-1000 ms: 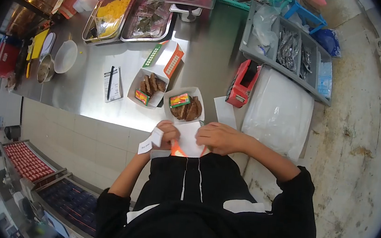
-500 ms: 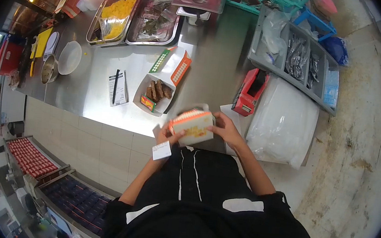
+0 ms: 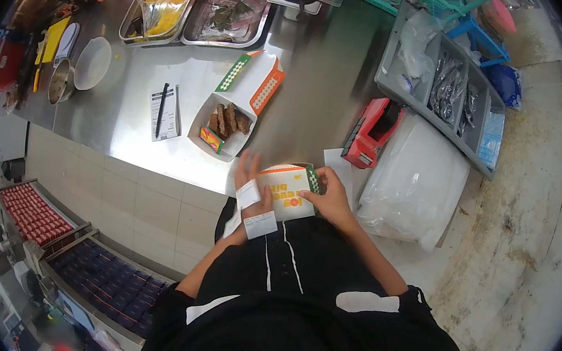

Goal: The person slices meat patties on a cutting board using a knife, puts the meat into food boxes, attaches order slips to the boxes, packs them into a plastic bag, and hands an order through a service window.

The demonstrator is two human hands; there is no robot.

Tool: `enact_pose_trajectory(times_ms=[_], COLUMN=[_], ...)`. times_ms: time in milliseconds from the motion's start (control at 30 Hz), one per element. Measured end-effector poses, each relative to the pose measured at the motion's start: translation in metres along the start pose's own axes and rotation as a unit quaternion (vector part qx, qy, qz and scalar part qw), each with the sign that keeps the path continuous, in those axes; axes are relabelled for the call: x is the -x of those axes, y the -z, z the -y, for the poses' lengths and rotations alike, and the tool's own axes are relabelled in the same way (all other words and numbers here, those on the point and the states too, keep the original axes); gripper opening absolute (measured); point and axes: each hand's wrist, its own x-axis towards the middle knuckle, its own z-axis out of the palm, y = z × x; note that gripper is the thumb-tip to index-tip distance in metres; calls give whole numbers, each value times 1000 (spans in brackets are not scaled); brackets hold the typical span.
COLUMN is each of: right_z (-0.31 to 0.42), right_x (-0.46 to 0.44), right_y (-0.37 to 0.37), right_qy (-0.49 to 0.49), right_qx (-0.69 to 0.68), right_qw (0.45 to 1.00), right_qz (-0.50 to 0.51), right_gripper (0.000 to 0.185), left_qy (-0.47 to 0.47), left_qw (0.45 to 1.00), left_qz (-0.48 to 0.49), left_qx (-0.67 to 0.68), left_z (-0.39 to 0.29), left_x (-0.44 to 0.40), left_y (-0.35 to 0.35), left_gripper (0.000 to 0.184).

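Observation:
A small closed food carton [image 3: 286, 188], white with an orange top edge, a green patterned side and yellow lettering, stands upright at the counter's near edge. My right hand [image 3: 333, 198] grips its right side, thumb on the front face. My left hand [image 3: 251, 196] is at the carton's left side, fingers stretched up and apart, thumb near the front face. White printed labels [image 3: 261, 224] cling to the back of the left hand and wrist. Beyond lies an open carton [image 3: 229, 146] holding brown fried pieces [image 3: 230, 121] and a small orange-green packet [image 3: 211, 139].
A pen [image 3: 162, 109] rests on a printed slip [image 3: 164, 125]. To the right are a red tape dispenser [image 3: 367, 140], wrapped white packaging [image 3: 414, 182] and a grey divided tray [image 3: 451, 84]. Steel trays [image 3: 225, 38] stand behind. Below left are racks of red [image 3: 34, 212] and dark packets [image 3: 105, 280].
The carton has turned upright, its lettered face toward me. My left hand's fingers have straightened, and a second label now shows on that hand. The view has shifted slightly.

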Motion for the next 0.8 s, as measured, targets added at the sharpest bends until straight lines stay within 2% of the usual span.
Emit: enact_pose_trajectory(times_ms=[33, 67, 133, 267, 333, 367, 400, 467, 500, 533, 600, 633, 667, 733, 767, 800], right_z=[2, 3, -2, -3, 3, 5, 1, -12, -20, -24, -32, -26, -19, -10, -10, -12], right_x=[-1, -1, 0, 6, 7, 5, 2, -7, -10, -12, -9, -4, 1, 7, 11, 12], right_y=[0, -1, -5, -13, -13, -12, -11, -9, -11, -13, -17, -16, -14, -11, -12, -14], right_qy=[21, 42, 34, 1, -5, -8, -10, -33, -32, -35, -37, -9, 19, 52, 82, 80], right_qx=[-4, -7, -32, -66, -40, -12, -15, -26, -26, -61, -99, -12, 76, 101, 127, 126], right_qw=[1000, 999, 999, 998, 999, 1000, 1000, 996, 996, 994, 990, 999, 997, 993, 988, 988], right_qz=[3, 7, 14, 18, 19, 23, 22, 80, 79, 87, 95, 38, -20, -30, -39, -35], right_gripper=[40, 40, 41, 42, 44, 46, 46, 46, 46, 45, 44, 42, 40, 37, 33, 33], left_qy=[-72, -126, -29, -78, -55, -14, -14, 50, 66, 66, -26, 11, -115, -23, 79, 136], left_qw=[992, 967, 935, 921, 888, 874, 873, 834, 866, 866, 900, 938, 978, 1000, 992, 976], left_qz=[102, 218, 351, 361, 437, 465, 468, 533, 477, 477, 416, 334, 173, -7, 32, 71], left_qx=[0, 25, 37, 121, 131, 142, 140, 132, 134, 134, 126, 96, 27, 12, 96, 156], left_z=[3, 7, -2, 23, 23, 19, 15, 9, 29, 31, 37, 17, 25, 31, 62, 57], left_x=[-16, -27, -43, -46, -54, -59, -64, -71, -56, -55, -56, -51, -38, -1, 27, 32], left_y=[9, 8, 7, -8, -8, -7, -7, -7, -24, -27, -31, -11, -9, -10, -28, -25], left_gripper=[60, 51, 38, 37, 40, 42, 42, 45, 44, 44, 40, 37, 40, 49, 46, 42])
